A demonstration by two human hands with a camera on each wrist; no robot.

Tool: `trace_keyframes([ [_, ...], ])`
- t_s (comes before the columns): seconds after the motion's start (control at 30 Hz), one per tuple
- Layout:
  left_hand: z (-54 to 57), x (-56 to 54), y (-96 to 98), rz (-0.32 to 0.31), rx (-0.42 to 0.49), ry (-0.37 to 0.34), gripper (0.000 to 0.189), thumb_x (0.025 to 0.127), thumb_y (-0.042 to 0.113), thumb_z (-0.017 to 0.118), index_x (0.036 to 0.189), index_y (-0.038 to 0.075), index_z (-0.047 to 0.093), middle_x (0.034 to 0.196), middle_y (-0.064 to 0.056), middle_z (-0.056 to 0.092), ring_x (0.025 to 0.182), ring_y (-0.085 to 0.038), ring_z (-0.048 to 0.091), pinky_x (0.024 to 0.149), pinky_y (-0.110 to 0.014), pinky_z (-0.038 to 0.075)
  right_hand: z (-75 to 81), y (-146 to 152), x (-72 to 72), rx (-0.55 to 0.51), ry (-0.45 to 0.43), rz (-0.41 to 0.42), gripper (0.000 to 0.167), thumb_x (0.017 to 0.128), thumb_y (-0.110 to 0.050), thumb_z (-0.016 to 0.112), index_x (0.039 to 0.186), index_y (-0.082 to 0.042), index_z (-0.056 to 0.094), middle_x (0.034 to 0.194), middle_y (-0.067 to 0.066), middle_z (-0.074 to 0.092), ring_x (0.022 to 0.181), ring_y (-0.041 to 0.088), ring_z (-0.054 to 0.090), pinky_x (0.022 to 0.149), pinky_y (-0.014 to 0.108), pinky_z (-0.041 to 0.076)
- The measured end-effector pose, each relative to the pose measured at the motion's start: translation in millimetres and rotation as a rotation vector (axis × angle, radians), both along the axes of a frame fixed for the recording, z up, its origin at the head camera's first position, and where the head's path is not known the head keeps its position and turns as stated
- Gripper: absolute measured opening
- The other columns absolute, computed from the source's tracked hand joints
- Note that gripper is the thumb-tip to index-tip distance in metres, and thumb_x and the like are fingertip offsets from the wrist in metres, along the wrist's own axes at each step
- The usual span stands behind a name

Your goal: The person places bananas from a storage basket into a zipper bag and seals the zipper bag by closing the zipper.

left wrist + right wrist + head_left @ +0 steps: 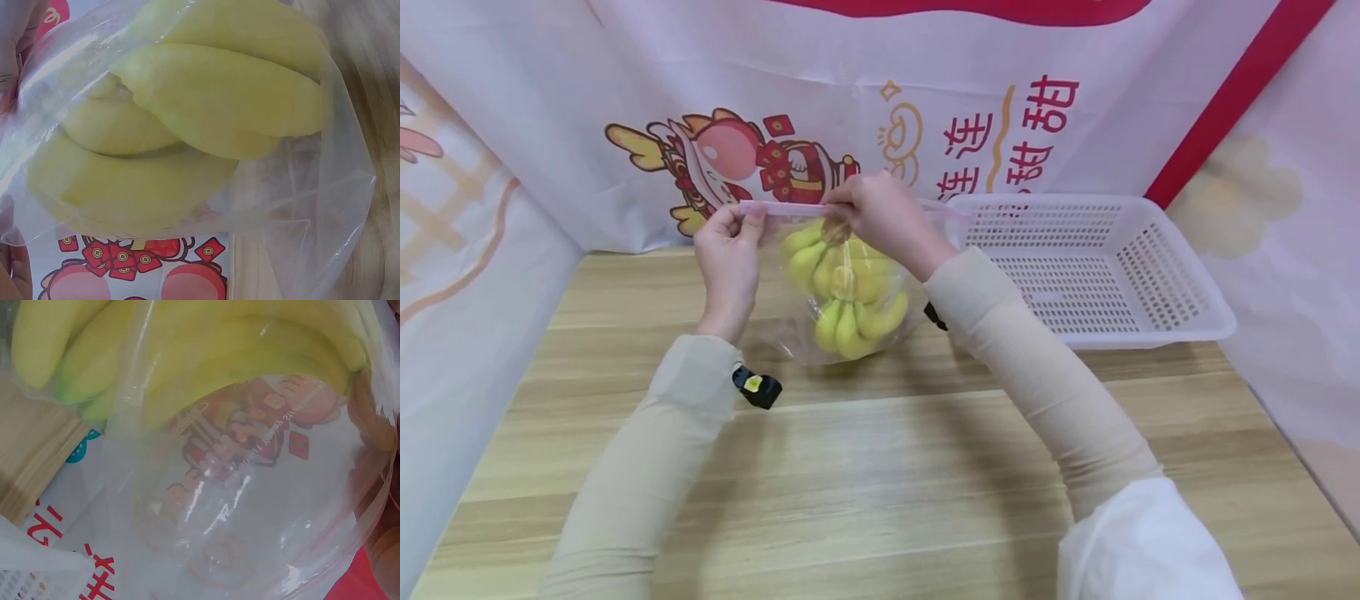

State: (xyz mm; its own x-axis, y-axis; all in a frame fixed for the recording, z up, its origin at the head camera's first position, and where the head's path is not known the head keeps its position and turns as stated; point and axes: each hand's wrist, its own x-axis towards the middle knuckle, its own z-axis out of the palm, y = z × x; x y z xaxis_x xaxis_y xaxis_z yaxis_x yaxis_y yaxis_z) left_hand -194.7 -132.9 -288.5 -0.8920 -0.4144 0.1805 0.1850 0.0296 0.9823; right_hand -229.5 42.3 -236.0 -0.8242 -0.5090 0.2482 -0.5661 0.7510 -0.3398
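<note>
A clear zip bag [790,340] with a pink strip [790,209] along its top holds bunches of yellow bananas [872,267]. My left hand [727,262] pinches the strip at its left end between thumb and fingers. Farther right along the same edge, my right hand [886,218] grips the strip with curled fingers. The bag hangs between both hands over the table. In the left wrist view the bananas [219,94] fill much of the bag. Loose plastic [219,500] spreads below the fruit in the right wrist view, with printed lettering on it.
A white slotted plastic basket [1183,321] stands at the back right of the wooden table [880,500]. Printed white cloth [820,67] hangs behind and at both sides. A small black camera [757,387] is strapped at the left wrist.
</note>
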Motion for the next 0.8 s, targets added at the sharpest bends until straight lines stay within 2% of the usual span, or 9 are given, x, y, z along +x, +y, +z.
trace_keyframes([
  [0.2, -1.3, -0.1, 1.7, -0.026, 0.043, 0.040, 0.010, 0.087, 0.024, 0.066, 0.082, 0.015, 0.067, 0.077, 0.008, 0.068, 0.075, -0.004, 0.064, 0.073, -0.013, 0.052, -8.9, 2, 2.0, -0.014, 0.080, 0.001, 0.029, 0.097, -0.026, 0.052, 0.110, -0.008, 0.072, 0.091, 0.008, 0.062, 0.083, 0.020, 0.058, 0.080, 0.030, 0.051],
  [0.3, -1.6, 0.1, 2.7, -0.046, 0.069, 0.055, 0.012, 0.087, 0.024, 0.065, 0.084, 0.013, 0.067, 0.077, 0.007, 0.071, 0.078, -0.007, 0.067, 0.072, -0.013, 0.052, -12.8, 2, 1.2, -0.036, 0.090, -0.011, 0.031, 0.098, -0.027, 0.051, 0.111, -0.008, 0.071, 0.092, 0.009, 0.059, 0.081, 0.020, 0.055, 0.076, 0.031, 0.050],
  [0.37, -1.8, 0.4, 3.0, -0.047, 0.077, 0.051, 0.012, 0.087, 0.024, 0.064, 0.085, 0.013, 0.067, 0.078, 0.006, 0.071, 0.078, -0.007, 0.065, 0.070, -0.013, 0.051, -14.0, 2, -0.4, -0.051, 0.076, -0.010, 0.030, 0.098, -0.027, 0.052, 0.111, -0.007, 0.071, 0.094, 0.008, 0.061, 0.083, 0.019, 0.058, 0.079, 0.030, 0.051],
  [0.53, -3.6, 0.3, 3.3, -0.023, 0.052, 0.054, 0.010, 0.087, 0.026, 0.065, 0.082, 0.018, 0.065, 0.078, 0.007, 0.069, 0.076, -0.005, 0.064, 0.072, -0.013, 0.051, -10.2, 5, -3.3, -0.102, -0.093, 0.037, 0.027, 0.098, -0.024, 0.054, 0.111, -0.005, 0.068, 0.102, 0.009, 0.069, 0.088, 0.017, 0.067, 0.088, 0.028, 0.052],
  [0.63, -4.3, -0.4, 3.2, -0.022, 0.046, 0.071, 0.010, 0.086, 0.027, 0.065, 0.080, 0.019, 0.064, 0.076, 0.009, 0.069, 0.076, -0.004, 0.065, 0.073, -0.014, 0.052, -5.4, 8, -4.6, -0.144, -0.228, 0.037, 0.024, 0.096, -0.019, 0.056, 0.111, -0.005, 0.067, 0.103, 0.009, 0.072, 0.088, 0.017, 0.068, 0.085, 0.027, 0.053],
  [0.73, -3.5, -0.7, 3.3, -0.041, 0.049, 0.085, 0.011, 0.086, 0.027, 0.066, 0.081, 0.017, 0.065, 0.075, 0.009, 0.069, 0.076, -0.004, 0.066, 0.074, -0.013, 0.053, -1.0, 10, -6.3, -0.179, -0.298, -0.002, 0.022, 0.094, -0.016, 0.059, 0.109, -0.004, 0.069, 0.102, 0.010, 0.073, 0.086, 0.017, 0.067, 0.080, 0.027, 0.053],
  [0.8, -2.5, -0.5, 3.5, -0.053, 0.052, 0.089, 0.012, 0.086, 0.027, 0.066, 0.083, 0.015, 0.067, 0.074, 0.009, 0.070, 0.075, -0.004, 0.066, 0.072, -0.013, 0.052, 0.9, 10, -7.2, -0.182, -0.298, -0.025, 0.021, 0.093, -0.016, 0.061, 0.107, -0.004, 0.071, 0.100, 0.010, 0.073, 0.084, 0.016, 0.066, 0.079, 0.025, 0.053],
])
